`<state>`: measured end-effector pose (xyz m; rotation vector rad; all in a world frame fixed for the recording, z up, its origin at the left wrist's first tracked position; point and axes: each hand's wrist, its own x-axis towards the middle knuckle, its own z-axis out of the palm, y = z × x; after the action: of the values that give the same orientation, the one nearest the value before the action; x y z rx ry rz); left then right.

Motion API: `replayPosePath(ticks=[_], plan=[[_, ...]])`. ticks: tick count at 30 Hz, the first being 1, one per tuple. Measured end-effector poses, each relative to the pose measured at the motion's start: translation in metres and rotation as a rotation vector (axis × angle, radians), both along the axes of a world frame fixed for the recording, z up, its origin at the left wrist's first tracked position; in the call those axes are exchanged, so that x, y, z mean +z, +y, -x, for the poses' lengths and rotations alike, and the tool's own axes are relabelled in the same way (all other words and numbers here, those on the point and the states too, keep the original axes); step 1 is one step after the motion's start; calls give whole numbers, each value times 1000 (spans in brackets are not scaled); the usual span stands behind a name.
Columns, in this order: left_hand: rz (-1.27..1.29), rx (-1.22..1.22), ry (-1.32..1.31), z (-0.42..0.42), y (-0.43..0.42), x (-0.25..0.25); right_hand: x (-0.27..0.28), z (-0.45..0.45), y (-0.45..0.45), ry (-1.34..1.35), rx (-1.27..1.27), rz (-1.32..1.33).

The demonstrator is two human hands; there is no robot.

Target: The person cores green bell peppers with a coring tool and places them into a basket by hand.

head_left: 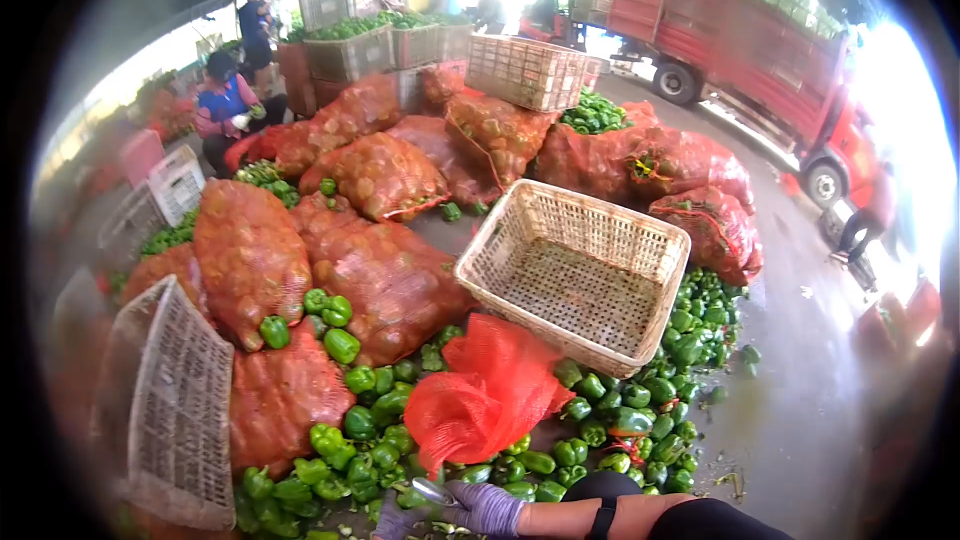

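At the bottom edge, my right hand wears a purple-grey glove, with its fingers closed around a small shiny metal tool that looks like a short blade; its exact kind is unclear. Close beside it, my left hand, also gloved, is partly cut off by the frame, and its fingers do not show clearly. Green bell peppers lie loose around both hands. Just beyond them, a crumpled red mesh bag rests on the peppers. A bare-bottomed off-white plastic crate tilts on the pile behind.
Filled red mesh sacks crowd the middle and left. A grey crate stands on its side at left. Stacked crates hold peppers at the back. A co-worker sits far left, and a red truck stands at right.
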<state>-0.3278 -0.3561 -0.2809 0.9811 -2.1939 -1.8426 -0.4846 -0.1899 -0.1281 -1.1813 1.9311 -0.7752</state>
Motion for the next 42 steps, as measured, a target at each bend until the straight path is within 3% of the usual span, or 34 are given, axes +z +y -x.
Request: replayPosePath(ticks=[2,5,7,8,12,14,16,17,19,21,22,23,24,25,26,28,31,33,36,37,41,42], plan=[[-82,-107,144,-2,12,77,14,1,4,-1,28,-19],[-169,-178,291,-32,23,114,7,-11,9,-87,-49,92],[-117,-38,319,-44,57,162,21,-30,16,-156,-143,145],[-89,30,337,-49,73,181,8,-45,21,-263,-214,407],[-486,268,731,-80,125,183,41,-94,47,-368,-271,448],[-370,268,660,-99,133,193,-12,-125,39,-422,-251,674],[-283,288,579,-118,141,192,-19,-133,54,-498,-147,227],[-257,308,536,-127,149,187,17,-133,79,-275,-122,451],[-249,378,436,-152,181,163,-63,-136,78,228,197,457],[-117,421,449,-154,195,184,-12,-137,97,113,252,166],[-50,445,452,-155,203,195,-2,-133,100,124,289,145],[-41,469,366,-174,198,152,8,-130,103,135,327,125],[96,522,242,-183,206,163,19,-126,107,146,365,105],[306,505,141,-184,207,173,17,-125,109,-9,364,149],[323,491,215,-186,210,173,18,-122,109,-154,341,205],[345,461,318,-188,216,170,37,-118,109,-26,432,167],[408,430,267,-186,222,175,86,-117,110,201,631,92],[548,413,198,-185,225,181,90,-117,110,327,701,125],[717,369,183,-188,225,174,118,-118,109,487,819,-26],[764,350,192,-189,225,170,112,-117,110,624,872,18],[969,297,212,-189,224,176,113,-120,127,718,837,328],[1001,264,214,-188,224,177,112,-119,128,695,868,237]])
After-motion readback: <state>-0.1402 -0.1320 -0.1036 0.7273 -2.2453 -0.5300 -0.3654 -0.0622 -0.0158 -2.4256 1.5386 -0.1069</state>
